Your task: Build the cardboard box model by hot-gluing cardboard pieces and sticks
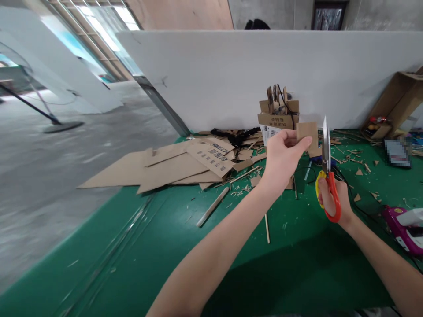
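Observation:
My left hand (283, 155) is raised over the green table (158, 264) and pinches a small square piece of cardboard (308, 132) between thumb and fingers. Just to its right, my right hand (332, 198) grips scissors (327, 167) with red and yellow handles. Their blades point straight up beside the cardboard piece and look nearly closed. The blade edge sits right next to the piece's right side.
Flat cardboard sheets (165, 167) lie piled at the table's far left. A small cardboard box (278, 115) holding upright pieces stands against the white partition (231, 75). Scraps litter the middle. A purple glue gun (405, 226) lies at right. An open carton (393, 105) sits far right.

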`<state>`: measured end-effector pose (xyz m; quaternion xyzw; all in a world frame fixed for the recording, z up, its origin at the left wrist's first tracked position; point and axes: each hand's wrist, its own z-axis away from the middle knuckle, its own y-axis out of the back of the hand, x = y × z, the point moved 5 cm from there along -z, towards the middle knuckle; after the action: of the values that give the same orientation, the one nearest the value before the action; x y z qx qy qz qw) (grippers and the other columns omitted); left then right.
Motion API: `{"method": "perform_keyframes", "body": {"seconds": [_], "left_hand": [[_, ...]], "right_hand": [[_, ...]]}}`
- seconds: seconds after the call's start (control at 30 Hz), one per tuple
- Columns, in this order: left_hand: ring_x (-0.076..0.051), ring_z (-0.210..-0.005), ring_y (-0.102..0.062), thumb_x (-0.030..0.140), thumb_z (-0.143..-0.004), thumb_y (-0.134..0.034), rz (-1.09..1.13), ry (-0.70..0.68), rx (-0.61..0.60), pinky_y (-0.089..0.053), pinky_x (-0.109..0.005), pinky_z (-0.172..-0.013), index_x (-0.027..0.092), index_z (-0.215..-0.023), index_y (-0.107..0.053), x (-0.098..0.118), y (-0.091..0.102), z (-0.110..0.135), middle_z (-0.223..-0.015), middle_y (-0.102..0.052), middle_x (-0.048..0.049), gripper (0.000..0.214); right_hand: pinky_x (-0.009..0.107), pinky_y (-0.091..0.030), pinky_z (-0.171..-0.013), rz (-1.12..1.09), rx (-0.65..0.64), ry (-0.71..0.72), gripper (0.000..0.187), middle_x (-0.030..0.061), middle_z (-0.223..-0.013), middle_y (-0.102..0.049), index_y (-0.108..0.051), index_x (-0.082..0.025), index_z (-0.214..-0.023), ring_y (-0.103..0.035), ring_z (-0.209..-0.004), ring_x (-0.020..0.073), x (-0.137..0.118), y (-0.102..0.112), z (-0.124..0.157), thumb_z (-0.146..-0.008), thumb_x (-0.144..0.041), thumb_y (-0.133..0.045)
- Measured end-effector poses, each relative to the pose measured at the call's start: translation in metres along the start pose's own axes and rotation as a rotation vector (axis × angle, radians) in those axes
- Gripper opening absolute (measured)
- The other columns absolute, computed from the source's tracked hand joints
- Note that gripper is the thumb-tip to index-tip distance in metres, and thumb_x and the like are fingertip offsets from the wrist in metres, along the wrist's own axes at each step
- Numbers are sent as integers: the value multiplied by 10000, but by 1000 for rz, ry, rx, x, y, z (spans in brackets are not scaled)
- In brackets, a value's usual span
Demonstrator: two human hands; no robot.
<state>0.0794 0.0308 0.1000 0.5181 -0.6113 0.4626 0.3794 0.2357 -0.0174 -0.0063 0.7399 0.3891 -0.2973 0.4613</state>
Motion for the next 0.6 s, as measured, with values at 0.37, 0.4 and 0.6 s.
{"method": "perform_keyframes", "body": {"seconds": [0.37, 0.4, 0.6], "left_hand": [[-163, -804, -686, 220, -812, -661, -42, 8, -55, -574, -225, -524, 195, -905, -551, 3, 49, 6, -974, -653, -32, 146], [-164, -782, -688, 229, -814, -661, -75, 0, -84, -564, -217, -501, 194, -909, -559, 3, 51, 6, -959, -656, -34, 144], [-160, -695, -689, 262, -860, -635, -121, -23, -161, -512, -202, -428, 208, -993, -589, 5, 49, 7, -897, -666, -35, 150]], "right_hand": [[305, -533, -572, -89, -180, 140, 424, 103, -827, -699, -604, -196, -813, -679, -676, 207, -8, -16, 8, -925, -593, -506], [317, -549, -604, -111, -179, 147, 411, 104, -866, -704, -614, -196, -882, -686, -713, 215, -7, -16, 7, -920, -593, -514], [376, -587, -710, -159, -190, 149, 504, 114, -1051, -677, -586, -223, -1135, -677, -800, 231, 2, -11, 4, -904, -660, -488]]}}
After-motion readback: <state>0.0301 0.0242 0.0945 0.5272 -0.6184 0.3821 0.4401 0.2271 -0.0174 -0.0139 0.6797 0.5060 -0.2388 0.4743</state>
